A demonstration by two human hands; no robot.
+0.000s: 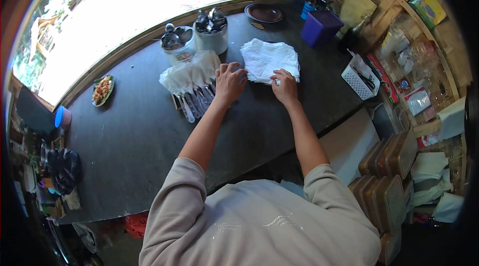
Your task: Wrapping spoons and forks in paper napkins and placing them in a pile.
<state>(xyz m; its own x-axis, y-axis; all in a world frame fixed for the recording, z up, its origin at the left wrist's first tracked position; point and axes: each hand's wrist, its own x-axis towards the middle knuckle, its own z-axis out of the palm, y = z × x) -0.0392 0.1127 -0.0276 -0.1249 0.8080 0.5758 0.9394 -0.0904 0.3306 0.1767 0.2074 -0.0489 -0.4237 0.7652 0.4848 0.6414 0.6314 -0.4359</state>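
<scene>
A stack of white paper napkins (267,60) lies on the dark tabletop in front of me. My right hand (286,85) rests at the stack's near right corner with its fingers bent over the edge; whether they pinch a sheet is unclear. Left of the stack, my left hand (231,82) is raised with curled, parted fingers and nothing visible in them. Beside it lies a row of cutlery wrapped in napkins (192,71), the handles (192,103) pointing toward me. The left hand partly covers the row's right end.
Two white tubs, a left one (179,51) and a right one (213,41), hold spoons and forks behind the row. Further right stand a brown plate (264,12), a purple container (321,28) and a white perforated basket (359,79). A plate of food (103,90) sits left.
</scene>
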